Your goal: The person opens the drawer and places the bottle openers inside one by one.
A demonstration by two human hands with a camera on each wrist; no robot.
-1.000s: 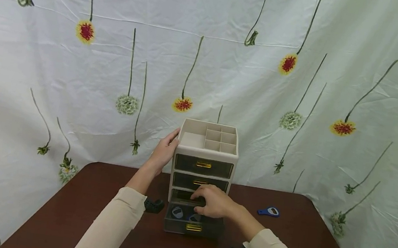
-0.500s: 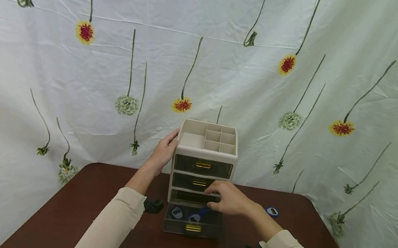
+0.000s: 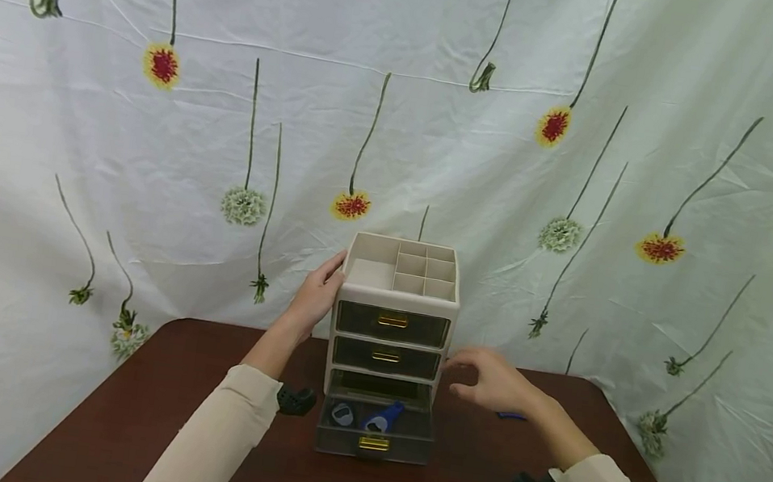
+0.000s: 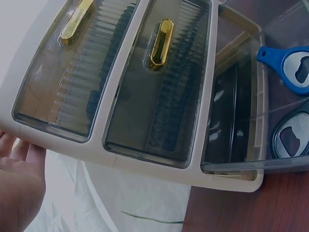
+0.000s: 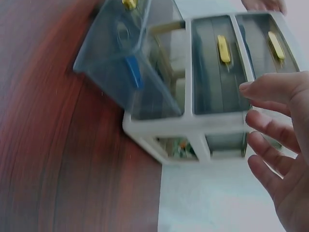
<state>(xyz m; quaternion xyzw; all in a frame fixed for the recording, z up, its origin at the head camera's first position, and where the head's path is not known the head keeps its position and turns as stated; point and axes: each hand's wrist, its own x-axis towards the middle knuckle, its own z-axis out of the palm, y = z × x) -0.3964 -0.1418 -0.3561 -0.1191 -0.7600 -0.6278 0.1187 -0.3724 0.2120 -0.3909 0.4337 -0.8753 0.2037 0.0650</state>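
Note:
A cream drawer cabinet [image 3: 396, 301] stands on the table, its bottom drawer [image 3: 403, 450] pulled out. Inside that smoky clear drawer lie a blue bottle opener [image 4: 276, 60] and a dark-rimmed bottle opener [image 4: 278, 141] beside it. My left hand [image 3: 313, 296] rests against the cabinet's upper left side, fingers extended along it. To the right of the cabinet, my right hand [image 3: 489, 378] is in the air, fingers loosely bent and holding nothing. Another blue bottle opener [image 3: 510, 415] lies on the table, mostly hidden behind my right hand and wrist.
Two closed drawers with gold handles [image 3: 392, 321] sit above the pulled-out one. The cabinet top has an open divided tray [image 3: 372, 273]. A flower-print white cloth [image 3: 400, 137] hangs behind the dark red-brown table [image 3: 214, 381].
My right hand has moved out of the bottom drawer and to the right, past the cabinet's side, uncovering the blue bottle opener in the drawer. My left hand has stayed on the cabinet.

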